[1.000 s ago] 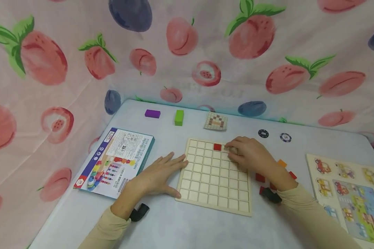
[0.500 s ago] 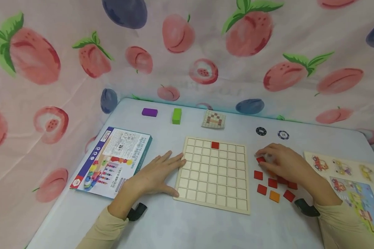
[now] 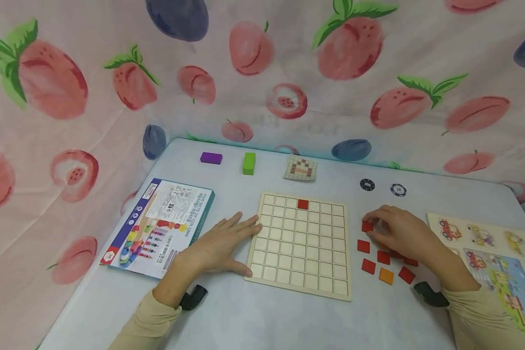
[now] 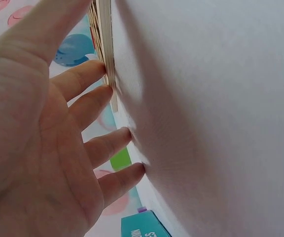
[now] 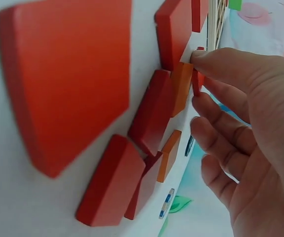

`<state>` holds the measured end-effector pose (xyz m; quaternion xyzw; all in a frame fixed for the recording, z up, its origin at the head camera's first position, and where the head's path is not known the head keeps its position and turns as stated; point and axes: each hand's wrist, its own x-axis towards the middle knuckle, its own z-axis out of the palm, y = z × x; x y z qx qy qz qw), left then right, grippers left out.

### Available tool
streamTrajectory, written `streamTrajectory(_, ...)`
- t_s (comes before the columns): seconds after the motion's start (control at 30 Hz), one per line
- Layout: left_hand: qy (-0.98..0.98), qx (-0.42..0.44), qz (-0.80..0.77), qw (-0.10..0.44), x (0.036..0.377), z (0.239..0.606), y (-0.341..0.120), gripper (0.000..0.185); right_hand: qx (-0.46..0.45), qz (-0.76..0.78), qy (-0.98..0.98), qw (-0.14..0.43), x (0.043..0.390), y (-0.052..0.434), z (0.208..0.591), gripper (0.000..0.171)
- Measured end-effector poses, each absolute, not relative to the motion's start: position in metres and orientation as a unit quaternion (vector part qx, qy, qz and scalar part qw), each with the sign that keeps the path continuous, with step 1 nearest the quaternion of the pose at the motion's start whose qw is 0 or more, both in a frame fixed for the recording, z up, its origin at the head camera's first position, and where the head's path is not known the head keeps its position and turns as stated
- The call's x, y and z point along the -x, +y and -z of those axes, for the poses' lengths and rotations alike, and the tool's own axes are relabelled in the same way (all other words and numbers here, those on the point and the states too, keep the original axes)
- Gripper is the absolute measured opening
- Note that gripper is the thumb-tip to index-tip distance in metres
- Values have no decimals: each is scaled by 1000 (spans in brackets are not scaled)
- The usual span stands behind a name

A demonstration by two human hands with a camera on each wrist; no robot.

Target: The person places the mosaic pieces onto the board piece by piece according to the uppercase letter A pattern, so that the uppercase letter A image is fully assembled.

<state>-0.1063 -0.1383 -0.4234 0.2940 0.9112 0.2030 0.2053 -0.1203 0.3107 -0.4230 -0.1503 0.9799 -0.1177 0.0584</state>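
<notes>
A wooden grid board (image 3: 297,290) lies flat mid-table, with one red square tile (image 3: 303,204) in its far row. Spread and straight, the fingers of my left hand (image 3: 220,245) rest at the board's left edge; the left wrist view shows fingertips touching the board's side (image 4: 105,49) and the tabletop. To the right of the board, my right hand (image 3: 398,232) pinches another red tile (image 3: 367,226) between thumb and fingers, low over the table. Several loose red tiles (image 3: 363,246) and an orange tile (image 3: 386,276) lie near that hand; others are partly hidden beneath it.
A picture card (image 3: 300,168), a green block (image 3: 249,164) and a purple block (image 3: 211,158) lie along the back. Two round chips (image 3: 367,184) sit at the back right. At left is a flat box (image 3: 157,228); at right, a picture puzzle board (image 3: 457,238).
My right hand has left the board's far row and moved right to the loose tiles, where it now pinches a red one. The left hand stays at the board's edge.
</notes>
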Motion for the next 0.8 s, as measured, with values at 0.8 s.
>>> streamTrajectory(0.8, 911, -293, -201, 207, 107, 425, -139, 108, 256, 161, 953, -8, 149, 231, 425, 29)
